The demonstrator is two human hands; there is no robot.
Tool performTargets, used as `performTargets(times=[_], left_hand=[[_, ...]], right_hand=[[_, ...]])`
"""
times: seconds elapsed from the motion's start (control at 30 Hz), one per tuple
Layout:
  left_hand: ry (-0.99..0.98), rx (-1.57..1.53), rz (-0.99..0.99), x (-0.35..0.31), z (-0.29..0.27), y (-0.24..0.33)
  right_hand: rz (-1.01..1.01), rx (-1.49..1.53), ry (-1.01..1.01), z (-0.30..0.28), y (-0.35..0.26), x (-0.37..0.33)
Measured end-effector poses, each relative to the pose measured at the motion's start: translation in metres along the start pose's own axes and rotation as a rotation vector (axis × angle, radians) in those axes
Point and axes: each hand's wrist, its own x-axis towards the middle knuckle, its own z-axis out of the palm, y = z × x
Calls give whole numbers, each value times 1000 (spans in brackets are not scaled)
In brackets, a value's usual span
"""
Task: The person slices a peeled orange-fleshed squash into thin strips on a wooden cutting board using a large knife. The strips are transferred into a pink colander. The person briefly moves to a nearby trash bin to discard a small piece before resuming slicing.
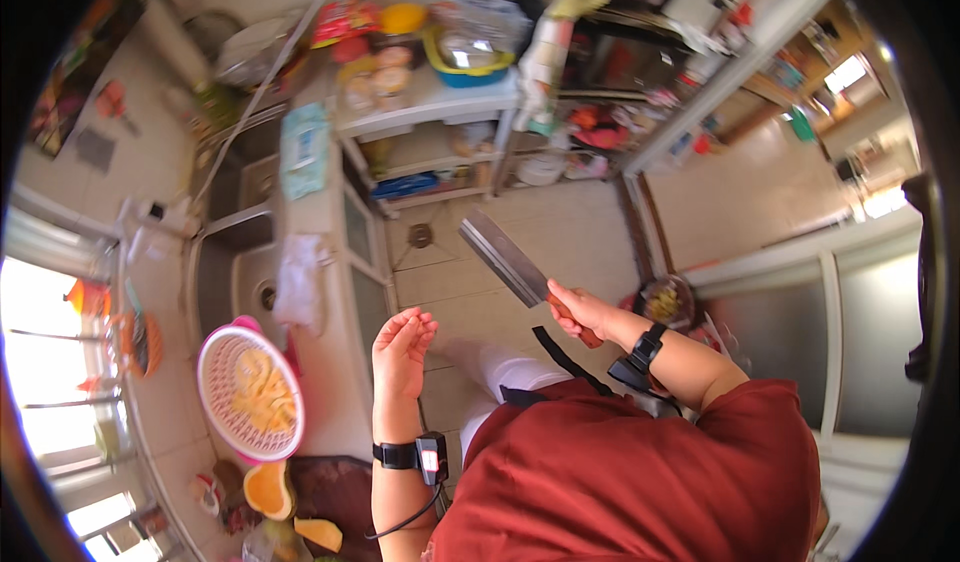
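Observation:
My right hand (584, 312) is closed around the wooden handle of a cleaver (500, 257). The broad grey blade slants up and to the left, held in the air over the floor. By the counter's edge my left hand (400, 354) is raised with its fingers curled and their tips together; nothing shows in it. Left of that hand, a white colander (210, 400) in a pink basin holds pale yellow slices (262, 392). Below the colander lie an orange-fleshed pumpkin piece (268, 490) and a smaller wedge (318, 533), beside a dark reddish-brown surface (335, 497).
A steel double sink (235, 252) is at the left, with a cloth (301, 282) and a blue-green packet (305, 150) on the counter edge. A shelf unit (430, 112) bearing basins and food stands at the back. A bowl of yellowish pieces (667, 303) sits low by the sliding door.

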Motion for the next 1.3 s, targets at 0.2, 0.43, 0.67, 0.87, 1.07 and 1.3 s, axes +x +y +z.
performTargets(times=[0.2,0.43,0.67,0.87,1.07,1.3], left_hand=[[-213,238,-229,21,108,-124],[-535,610,-356,27,278,-241],[-749,814,-480,46,417,-448],[-690,1151,-519,103,430,-627],[-465,1223,-686,154,373,-783],[-407,1233,-959,218,329,-886]], right_hand=[[23,173,431,-108,134,-118],[55,558,728,-196,273,-199],[191,776,904,-248,376,-258],[269,923,1011,-248,417,-269],[413,1083,1054,-210,436,-240],[533,1313,947,-207,438,-222]])
